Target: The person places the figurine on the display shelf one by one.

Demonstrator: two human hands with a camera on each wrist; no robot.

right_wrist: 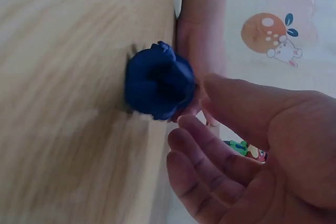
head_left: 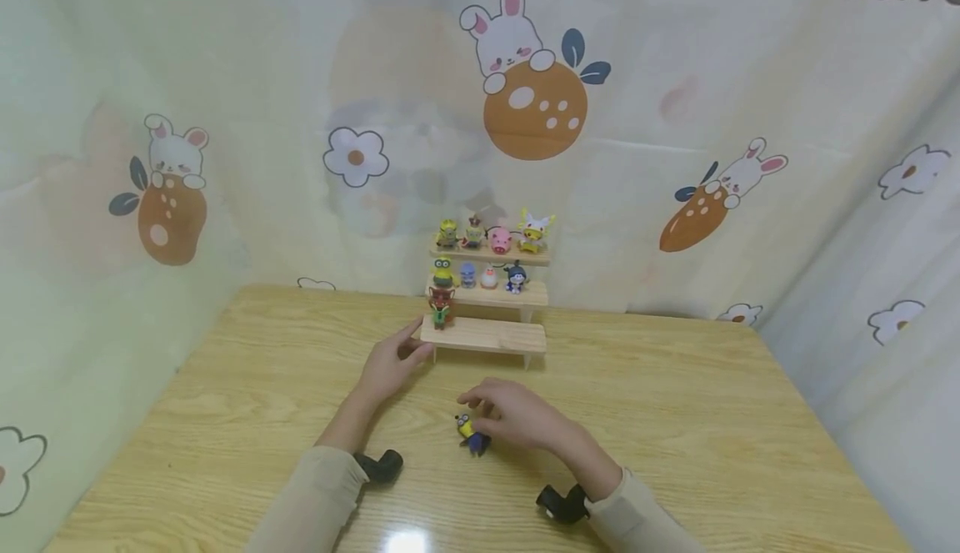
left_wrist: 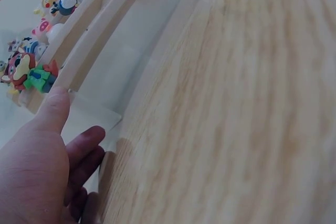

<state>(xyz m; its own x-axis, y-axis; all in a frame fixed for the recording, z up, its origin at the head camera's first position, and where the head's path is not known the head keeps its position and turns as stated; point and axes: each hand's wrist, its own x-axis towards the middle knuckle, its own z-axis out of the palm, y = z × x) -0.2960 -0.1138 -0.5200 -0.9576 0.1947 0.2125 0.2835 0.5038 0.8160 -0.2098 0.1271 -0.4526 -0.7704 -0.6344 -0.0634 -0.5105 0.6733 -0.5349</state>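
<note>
A small minion figure (head_left: 469, 429) with a yellow head and dark blue lower body lies on the table. My right hand (head_left: 521, 415) hovers beside it, thumb and fingers parted. In the right wrist view, the figure's blue underside (right_wrist: 157, 82) faces the camera, just off the fingertips (right_wrist: 181, 166). My left hand (head_left: 390, 365) is at the left end of the bottom step of a wooden display stand (head_left: 487, 336). In the left wrist view, its thumb (left_wrist: 55, 108) seems to touch the step's edge, fingers loosely bent. A red fox-like figure in green (head_left: 440, 311) stands on that step.
The middle step carries several figures, among them a yellow minion (head_left: 442, 273) and a dark-haired one (head_left: 516, 278). On the top step stand more, including a pink pig (head_left: 500, 240). A printed curtain (head_left: 420, 77) hangs behind the wooden table (head_left: 660, 419).
</note>
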